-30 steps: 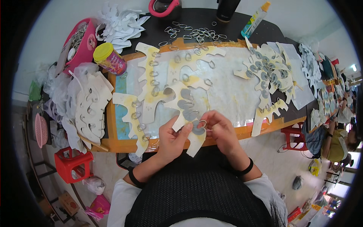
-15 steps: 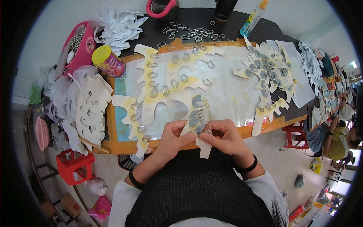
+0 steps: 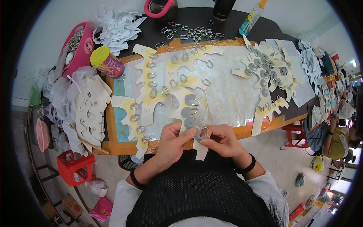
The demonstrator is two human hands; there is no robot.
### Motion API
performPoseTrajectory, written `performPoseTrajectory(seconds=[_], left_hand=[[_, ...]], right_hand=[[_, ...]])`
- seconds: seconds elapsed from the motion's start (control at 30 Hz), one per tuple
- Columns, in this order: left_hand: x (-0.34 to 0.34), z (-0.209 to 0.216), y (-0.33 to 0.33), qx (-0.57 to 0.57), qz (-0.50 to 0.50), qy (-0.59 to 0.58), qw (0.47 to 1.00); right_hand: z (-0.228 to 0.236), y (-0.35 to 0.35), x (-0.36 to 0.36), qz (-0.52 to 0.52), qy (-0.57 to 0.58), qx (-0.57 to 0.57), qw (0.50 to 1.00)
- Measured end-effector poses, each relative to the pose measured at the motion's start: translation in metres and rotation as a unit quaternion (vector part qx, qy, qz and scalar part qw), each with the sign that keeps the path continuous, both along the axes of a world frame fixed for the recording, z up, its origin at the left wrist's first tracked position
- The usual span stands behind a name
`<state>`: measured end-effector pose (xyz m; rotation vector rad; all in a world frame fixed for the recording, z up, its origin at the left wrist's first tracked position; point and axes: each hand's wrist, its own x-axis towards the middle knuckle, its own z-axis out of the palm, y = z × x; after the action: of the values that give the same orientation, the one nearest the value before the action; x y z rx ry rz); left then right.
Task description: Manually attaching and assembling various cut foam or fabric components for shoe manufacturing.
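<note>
Just past the table's near edge I hold a white scalloped strip (image 3: 201,153) with grey oval patches and metal rings along it. My left hand (image 3: 173,143) is closed on its left side, the thumb pressed flat near the lowest patch. Thumb and fingers of my right hand (image 3: 222,140) pinch the right side, beside an oval metal ring (image 3: 204,131) that stands up at the lowest patch. Above my hands the strip's upper part rests on the table, its other rings sticking out to the right. Several yellow-stained strips (image 3: 150,107) with rings lie to the left and beyond.
Loose oval rings (image 3: 196,34) lie at the table's far side. At the right is a pile of patched strips (image 3: 266,64). A yellow-lidded tub (image 3: 107,62), a pink basket of rings (image 3: 85,47) and stacked white pieces (image 3: 90,113) stand left. A spray bottle (image 3: 251,19) is far right.
The lowest ring now shows more clearly, raised between my hands. My right fingers have shifted slightly downward. The upper rings have swung out to the right, uncovering more of the grey patches.
</note>
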<state>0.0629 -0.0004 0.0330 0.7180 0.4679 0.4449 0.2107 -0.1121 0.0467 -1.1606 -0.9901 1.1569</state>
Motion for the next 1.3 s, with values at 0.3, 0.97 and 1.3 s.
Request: performPoseTrajectory(seconds=[0.3, 0.97, 1.3], left_hand=[[0.002, -0.005, 0.002, 0.120, 0.035, 0.056, 0.991], [-0.004, -0.028, 0.016, -0.053, -0.052, -0.074, 0.994], [-0.003, -0.012, 0.002, 0.184, 0.057, 0.046, 0.980]], right_hand=[[-0.003, 0.008, -0.005, -0.080, -0.063, -0.050, 0.994], [-0.008, -0.003, 0.007, -0.015, 0.034, -0.070, 0.997], [-0.025, 0.007, 0.021, -0.060, 0.274, 0.045, 0.959]])
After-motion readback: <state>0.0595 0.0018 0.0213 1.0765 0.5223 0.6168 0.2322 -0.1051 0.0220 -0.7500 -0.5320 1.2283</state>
